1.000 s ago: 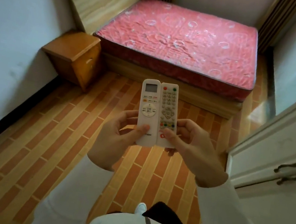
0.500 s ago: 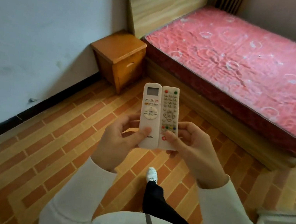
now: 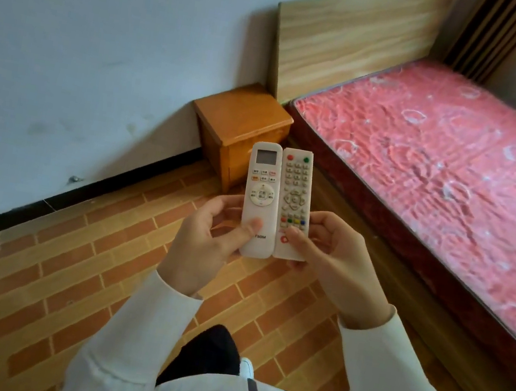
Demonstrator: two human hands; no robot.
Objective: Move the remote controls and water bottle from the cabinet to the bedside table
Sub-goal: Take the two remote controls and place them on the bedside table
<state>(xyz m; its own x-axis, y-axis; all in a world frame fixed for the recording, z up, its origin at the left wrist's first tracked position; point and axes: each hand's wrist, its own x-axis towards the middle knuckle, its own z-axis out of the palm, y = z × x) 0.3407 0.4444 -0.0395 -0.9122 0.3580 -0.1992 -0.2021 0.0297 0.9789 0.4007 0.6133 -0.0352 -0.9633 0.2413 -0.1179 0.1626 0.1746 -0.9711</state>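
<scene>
Two remote controls (image 3: 278, 198) in both hands.

The bedside bench (image 3: 241, 114), a small orange-brown wooden cabinet, stands on the floor (image 3: 69, 267) in the corner, against the pale wall and just beside the bed's headboard (image 3: 347, 47). Its top carries nothing visible. The floor is laid in orange and tan brick-pattern strips. The bed (image 3: 448, 178) beside it carries a red quilted mattress with nothing resting on it.
</scene>
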